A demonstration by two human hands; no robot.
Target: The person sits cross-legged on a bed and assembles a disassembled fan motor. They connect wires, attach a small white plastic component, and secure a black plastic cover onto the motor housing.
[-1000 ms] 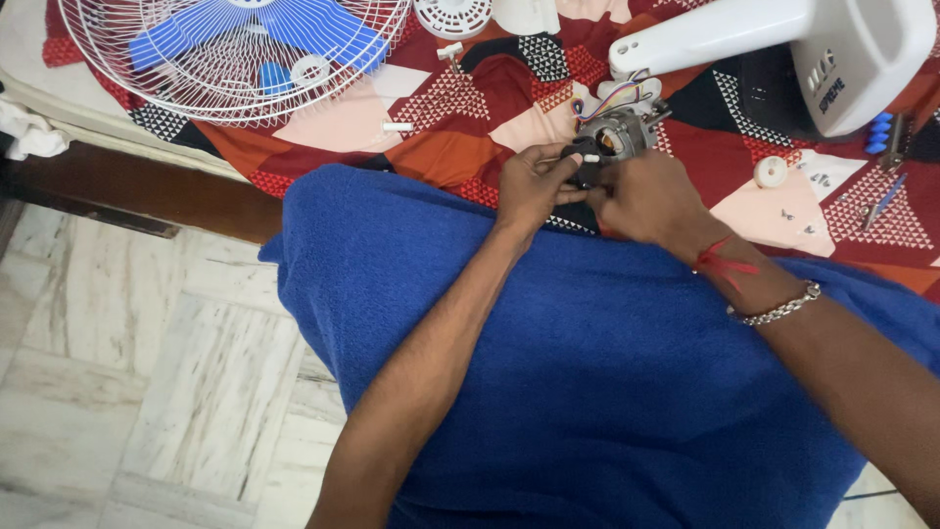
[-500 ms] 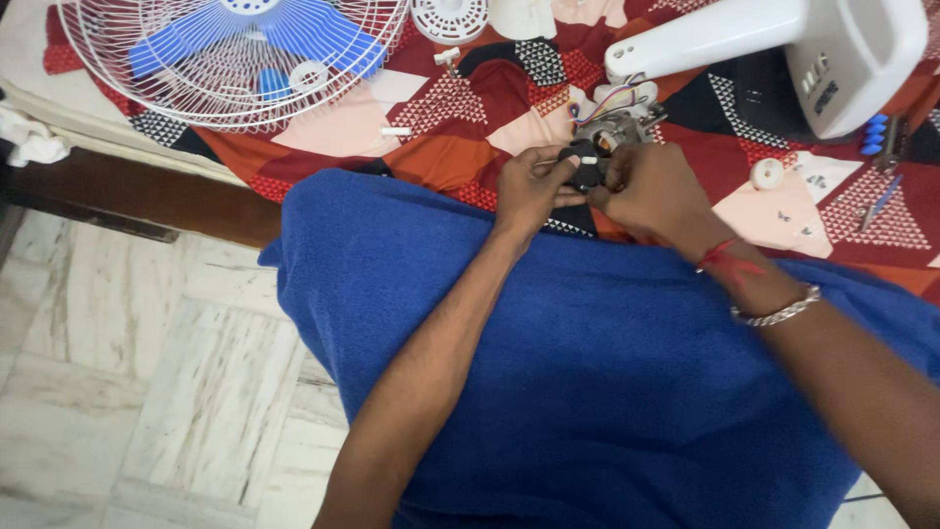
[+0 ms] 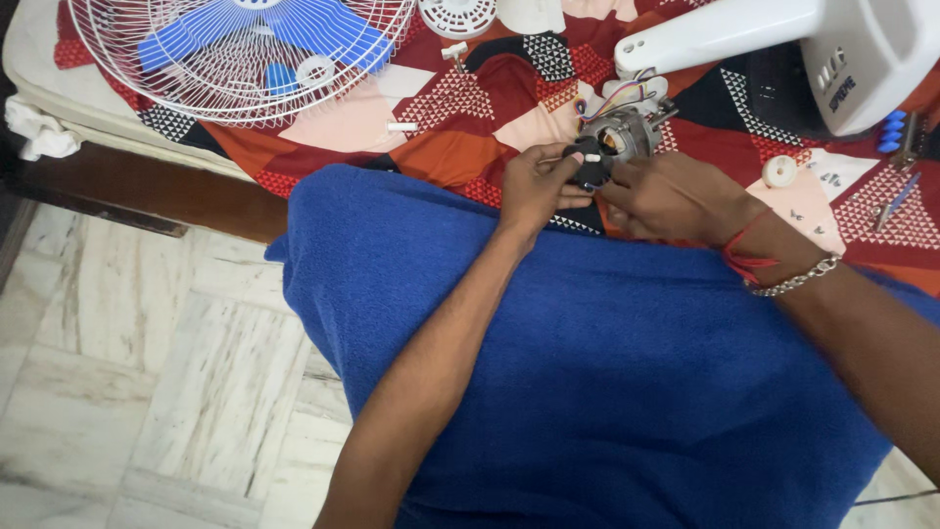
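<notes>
Patterned bedspread (image 3: 490, 108) beneath: left hand (image 3: 534, 186) and right hand (image 3: 676, 196) both grasped small fan motor (image 3: 617, 137); fan guard (image 3: 245, 49) at 10 o'clock.

Motor (image 3: 619, 137) btwn fan guard (image 3: 245, 54) left, fan housing (image 3: 783, 44) right

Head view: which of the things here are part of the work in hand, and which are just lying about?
In hand:
- grey metal fan motor with coloured wires, gripped by the left hand and right hand
- small black part pinched at the motor

Lying about:
- white wire fan guard with blue blades
- white plastic fan housing
- small round white cap
- blue towel over the lap
</notes>
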